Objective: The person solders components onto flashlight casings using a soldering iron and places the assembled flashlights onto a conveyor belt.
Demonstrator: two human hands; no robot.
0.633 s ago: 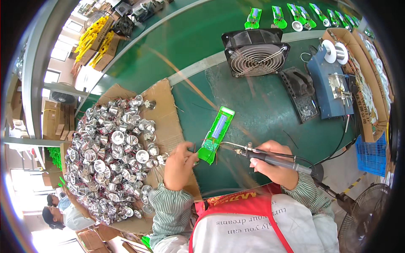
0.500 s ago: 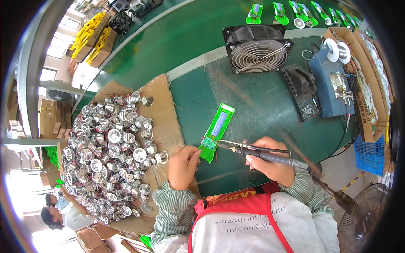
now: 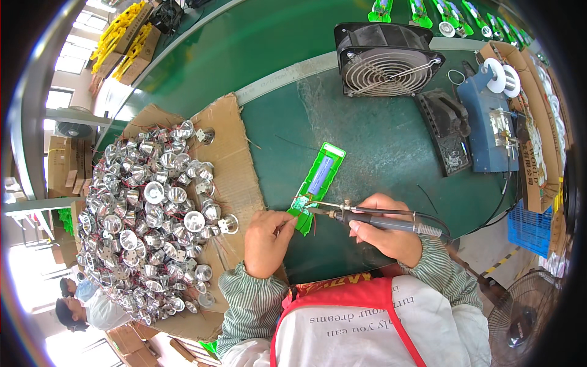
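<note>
A green plastic housing [image 3: 333,160] lies at a slant on the bench. It carries a blue-wrapped battery cell [image 3: 320,176] and, lower down, a small circuit board [image 3: 300,204] with thin wires. My right hand [image 3: 391,231] is closed around a soldering iron [image 3: 382,222] with a thin solder-feed tube alongside; its tip is at the board. Beside the board's left edge, the thumb and fingertips of my left hand [image 3: 265,242] are pinched together at the housing. What they grip is too small to make out, perhaps a wire.
Silvery reflector cups [image 3: 153,217] with wires are heaped on cardboard [image 3: 229,147] at left. A black fan [image 3: 386,61] stands behind the housing. At right are a black holder [image 3: 445,131], a blue solder feeder [image 3: 489,134] and a carton [image 3: 538,183]. More green housings [image 3: 420,13] line the far side.
The view has shifted a little. The soldering iron's tip has moved slightly left, further over the circuit board. My left hand keeps its pinch beside the board.
</note>
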